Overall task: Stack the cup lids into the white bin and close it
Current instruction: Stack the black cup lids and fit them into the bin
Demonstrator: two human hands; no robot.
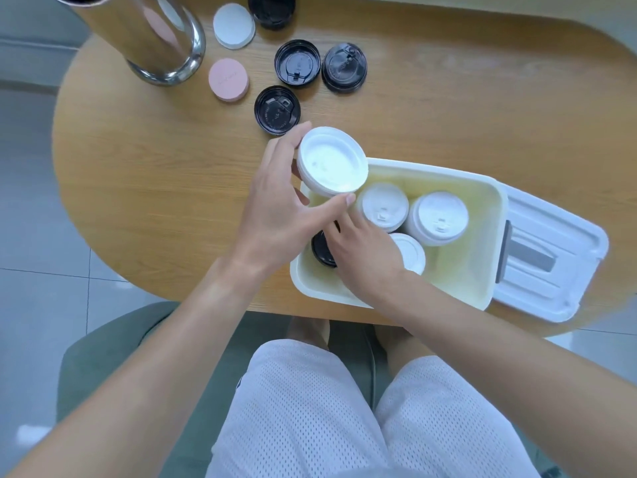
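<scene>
**White lids held over the open bin**

Embossed lettering on the black lids and the pink lid, too small to read; no brand legible anywhere.

Left hand [275, 205] curled round a stack of white lids [332, 162], thumb at its near edge, fingers behind its far side, held above the 10 o'clock corner of the white bin [482, 208]. Right hand [365, 257] reaching down inside the bin, fingers partly hidden under the left hand, touching or just beside a black stack [322, 251] at the bin's 8 o'clock side; grip impossible to tell. Three white lid stacks upright inside: one [381, 207] at 11 o'clock, one [437, 218] near centre, one [410, 251] at 6 o'clock, half covered by the right wrist. Bare bin floor open toward 3 o'clock.

Bin lid [551, 257] lying flat just beside the bin at 3 o'clock, grey handle on top, its corner near the worktop edge.

Loose on the wooden worktop [155, 167] toward 12 o'clock: three black lids [277, 110] [297, 63] [344, 68], a fourth [271, 10] at the frame's top, a pink lid [228, 79], a white lid [234, 25]. Shiny metal cylinder [151, 36] at 11 o'clock. Open worktop at 9 o'clock of the bin.

Rounded wooden worktop, pale tiled floor [34, 236] around, green seat [138, 357] below, white mesh shorts [310, 408].
</scene>
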